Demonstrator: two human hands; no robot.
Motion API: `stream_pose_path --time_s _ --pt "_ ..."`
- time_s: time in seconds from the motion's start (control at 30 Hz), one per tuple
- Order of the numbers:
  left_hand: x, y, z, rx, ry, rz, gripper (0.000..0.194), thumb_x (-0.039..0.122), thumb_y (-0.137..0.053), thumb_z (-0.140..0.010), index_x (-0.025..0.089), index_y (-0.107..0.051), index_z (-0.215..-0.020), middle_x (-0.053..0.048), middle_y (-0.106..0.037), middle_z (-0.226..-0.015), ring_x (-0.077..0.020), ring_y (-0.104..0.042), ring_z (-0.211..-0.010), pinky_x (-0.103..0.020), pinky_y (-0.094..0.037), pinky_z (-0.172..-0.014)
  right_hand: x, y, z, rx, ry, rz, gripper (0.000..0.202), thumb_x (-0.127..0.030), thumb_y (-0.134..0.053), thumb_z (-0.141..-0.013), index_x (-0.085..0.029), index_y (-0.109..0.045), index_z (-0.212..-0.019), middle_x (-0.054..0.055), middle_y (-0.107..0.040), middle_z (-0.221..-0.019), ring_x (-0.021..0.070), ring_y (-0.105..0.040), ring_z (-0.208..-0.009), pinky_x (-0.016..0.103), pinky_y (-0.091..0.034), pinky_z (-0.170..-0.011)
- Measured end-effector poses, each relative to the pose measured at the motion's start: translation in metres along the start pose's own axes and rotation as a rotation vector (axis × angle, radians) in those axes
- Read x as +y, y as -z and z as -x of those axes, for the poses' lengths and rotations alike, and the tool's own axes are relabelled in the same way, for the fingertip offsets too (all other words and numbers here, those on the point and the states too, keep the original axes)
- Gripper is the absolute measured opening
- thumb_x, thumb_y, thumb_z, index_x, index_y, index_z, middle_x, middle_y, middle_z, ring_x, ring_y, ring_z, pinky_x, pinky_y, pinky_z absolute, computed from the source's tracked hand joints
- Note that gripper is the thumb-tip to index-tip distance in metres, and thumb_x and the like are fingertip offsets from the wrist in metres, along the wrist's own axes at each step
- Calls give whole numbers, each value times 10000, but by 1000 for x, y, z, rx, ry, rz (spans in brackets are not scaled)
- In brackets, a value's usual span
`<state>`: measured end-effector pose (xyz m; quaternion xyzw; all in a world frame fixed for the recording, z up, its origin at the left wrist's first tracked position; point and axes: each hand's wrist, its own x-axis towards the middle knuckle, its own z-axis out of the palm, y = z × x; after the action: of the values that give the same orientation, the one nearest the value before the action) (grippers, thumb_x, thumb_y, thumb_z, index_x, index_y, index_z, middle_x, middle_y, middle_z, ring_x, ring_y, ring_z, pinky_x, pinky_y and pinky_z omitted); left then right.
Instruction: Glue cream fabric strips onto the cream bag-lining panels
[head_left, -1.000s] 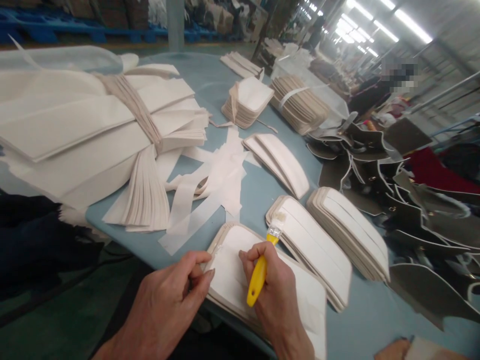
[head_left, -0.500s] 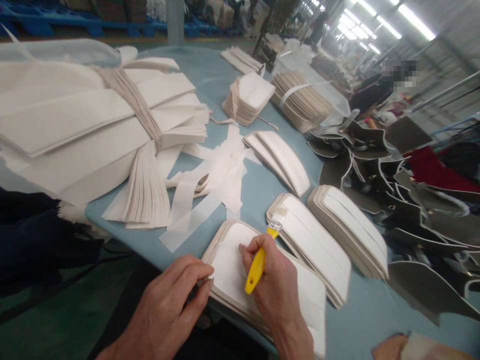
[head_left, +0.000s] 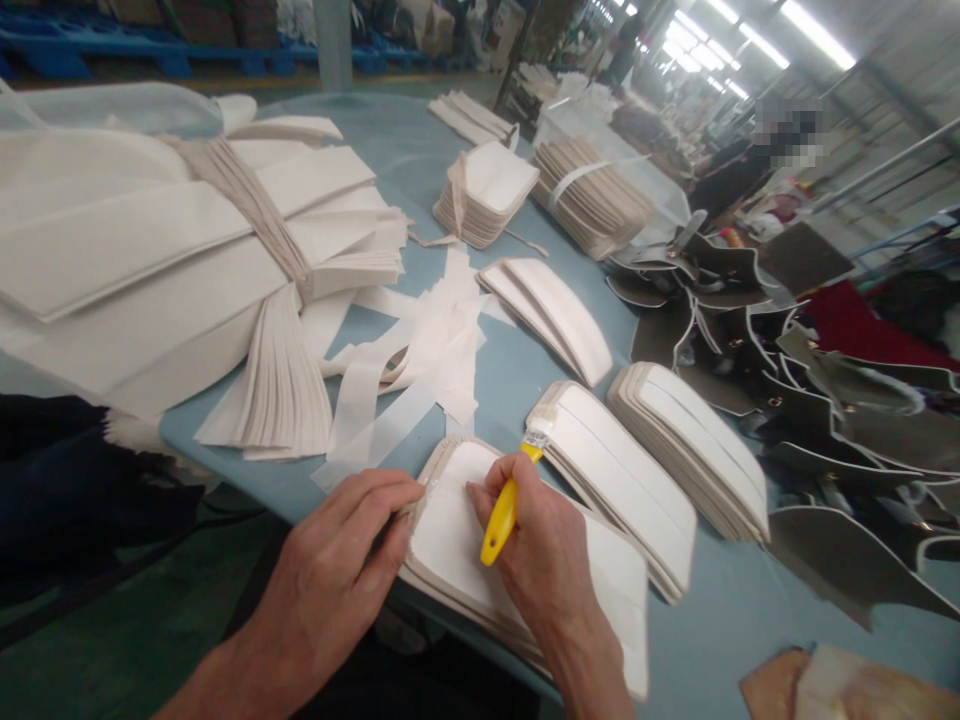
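Shifted forward along one panel stack [head_left: 457, 548], left hand [head_left: 341, 555] fingertips sit at its edge, grip indeterminable, while right hand [head_left: 544, 540] fingers clasp one yellow brush [head_left: 500, 520] over it, two more stacks [head_left: 622, 490] beyond them.

We are looking into a factory workshop, where strip lights [head_left: 817, 33] are glaring overhead, blue pallets [head_left: 67, 50] are standing behind, and stacks of pale cut pieces [head_left: 454, 550] are lying on a table [head_left: 690, 645].
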<state>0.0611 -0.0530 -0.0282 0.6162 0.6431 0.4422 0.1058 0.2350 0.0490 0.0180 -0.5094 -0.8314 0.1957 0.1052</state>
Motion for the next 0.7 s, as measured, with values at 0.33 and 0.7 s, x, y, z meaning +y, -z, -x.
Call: stream_pose_path --time_s 0.33,0.7 --pt "-2 -13 -11 -16 -32 -21 167 178 -549 -1008 218 -615 -1156 -21 -712 -1105 -131 -679 -1026 -222 -519 -952 5 -1 -1 -15 -12 -50 144 -287 -622 -922 -266 -497 -852 -75 -584 -624 163 -540 -524 240 -297 -556" --pt "4 -20 -25 -87 -161 -106 185 141 -516 -1006 204 -621 -1145 -23 -751 -1063 -178 -674 -949 -303 -526 -857 6 -6 0 82 58 20 151 -236 -685 -891 -259 -536 -880 -63 -639 -637 187 -626 -547 243 -301 -542"
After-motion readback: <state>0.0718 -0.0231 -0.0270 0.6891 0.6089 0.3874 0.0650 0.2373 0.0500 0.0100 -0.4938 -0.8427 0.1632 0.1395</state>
